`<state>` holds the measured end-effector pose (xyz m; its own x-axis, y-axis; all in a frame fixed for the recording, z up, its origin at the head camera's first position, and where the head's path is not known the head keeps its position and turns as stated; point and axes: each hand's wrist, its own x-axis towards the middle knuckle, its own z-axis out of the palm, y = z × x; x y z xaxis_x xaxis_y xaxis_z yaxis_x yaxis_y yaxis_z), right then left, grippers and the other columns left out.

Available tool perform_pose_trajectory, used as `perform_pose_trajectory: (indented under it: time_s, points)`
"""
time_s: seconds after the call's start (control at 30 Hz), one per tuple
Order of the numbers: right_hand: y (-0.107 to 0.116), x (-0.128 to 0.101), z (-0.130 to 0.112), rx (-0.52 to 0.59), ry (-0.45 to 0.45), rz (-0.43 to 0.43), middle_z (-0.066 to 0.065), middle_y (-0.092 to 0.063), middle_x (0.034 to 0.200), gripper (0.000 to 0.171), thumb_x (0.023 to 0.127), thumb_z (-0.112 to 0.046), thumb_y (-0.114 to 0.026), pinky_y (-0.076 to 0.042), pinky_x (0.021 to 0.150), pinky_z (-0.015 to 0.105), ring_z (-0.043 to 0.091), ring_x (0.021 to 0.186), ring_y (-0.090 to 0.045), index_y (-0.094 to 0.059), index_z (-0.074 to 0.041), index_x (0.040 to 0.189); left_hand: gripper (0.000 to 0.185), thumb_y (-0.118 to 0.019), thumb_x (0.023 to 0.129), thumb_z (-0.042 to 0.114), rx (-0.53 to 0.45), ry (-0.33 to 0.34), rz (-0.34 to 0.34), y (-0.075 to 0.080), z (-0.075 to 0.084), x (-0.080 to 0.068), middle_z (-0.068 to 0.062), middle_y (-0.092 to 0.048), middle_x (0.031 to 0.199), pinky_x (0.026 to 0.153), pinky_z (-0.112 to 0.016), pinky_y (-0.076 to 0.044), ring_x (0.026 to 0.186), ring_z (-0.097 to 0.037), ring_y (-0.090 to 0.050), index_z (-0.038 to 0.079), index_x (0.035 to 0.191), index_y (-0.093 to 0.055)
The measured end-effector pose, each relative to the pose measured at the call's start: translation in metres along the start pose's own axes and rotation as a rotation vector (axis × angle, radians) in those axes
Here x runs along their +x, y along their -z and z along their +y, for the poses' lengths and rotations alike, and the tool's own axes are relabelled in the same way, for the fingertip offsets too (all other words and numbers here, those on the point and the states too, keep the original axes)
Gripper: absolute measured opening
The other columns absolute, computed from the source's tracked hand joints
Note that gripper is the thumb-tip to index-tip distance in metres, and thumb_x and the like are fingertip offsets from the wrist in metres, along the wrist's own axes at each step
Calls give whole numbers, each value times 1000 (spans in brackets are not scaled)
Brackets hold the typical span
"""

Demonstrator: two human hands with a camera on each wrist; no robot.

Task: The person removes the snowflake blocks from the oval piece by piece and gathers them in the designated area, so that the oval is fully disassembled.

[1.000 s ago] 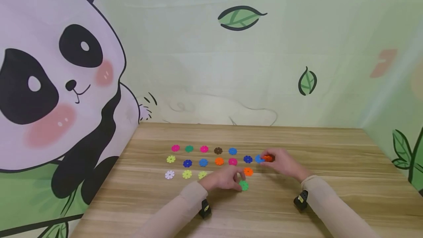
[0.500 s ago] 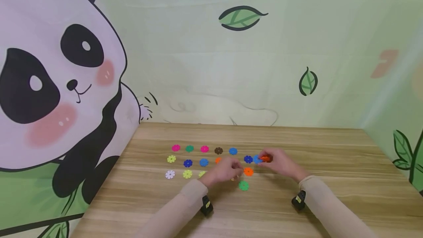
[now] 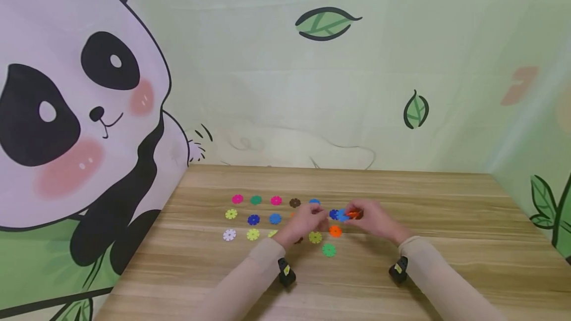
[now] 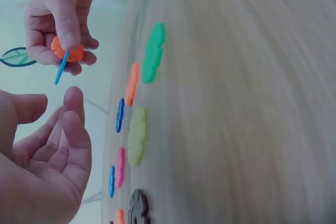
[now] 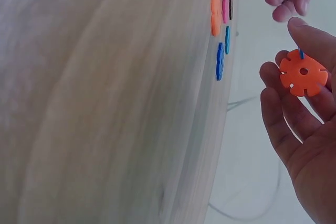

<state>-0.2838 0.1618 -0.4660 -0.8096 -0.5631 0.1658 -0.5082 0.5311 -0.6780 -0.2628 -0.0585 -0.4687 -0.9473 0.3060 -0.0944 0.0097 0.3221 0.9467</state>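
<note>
My right hand (image 3: 372,218) pinches an orange notched snowflake disc (image 5: 310,80) with a blue snowflake disc (image 4: 61,69) set crosswise on it, raised above the table. Left of it, my left hand (image 3: 305,222) hovers over the laid-out discs. Its fingers are relaxed and bent a little, with nothing between them in the left wrist view. A gap separates its fingertips from the blue disc. The left hand hides some discs below it in the head view.
Several flat snowflake discs lie in loose rows on the wooden table (image 3: 401,187). Nearest the hands are a green disc (image 3: 328,250), an orange one (image 3: 335,231), a yellow-green one (image 3: 315,238) and a dark blue one (image 3: 333,214). A panda-printed backdrop (image 3: 250,88) stands behind.
My left hand has moved away from the green disc, further up the table, uncovering the yellow-green disc. My right hand has shifted slightly left, carrying the joined orange and blue discs.
</note>
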Motion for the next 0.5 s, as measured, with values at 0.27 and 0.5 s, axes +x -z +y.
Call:
perform_pose_trajectory:
  time_s: [0.27,0.5]
  points:
    - [-3,2,-5,28,2,-19,-2,-66,92,12,83,-15,-74,-52,75,31,15,86,-60,-63,-12,89,22,-61,92,13,-151,43,28,-8,3,2,-11,-69,87,71,-32,-55,76,-19,-66,-4,105,-64]
    - [-6,2,-5,24,3,-17,-3,-65,92,13,83,-14,-74,-52,74,30,15,86,-61,-63,-14,90,16,-63,91,12,-121,42,31,-12,0,8,-8,-68,80,69,-30,-55,70,-15,-65,-3,98,-67]
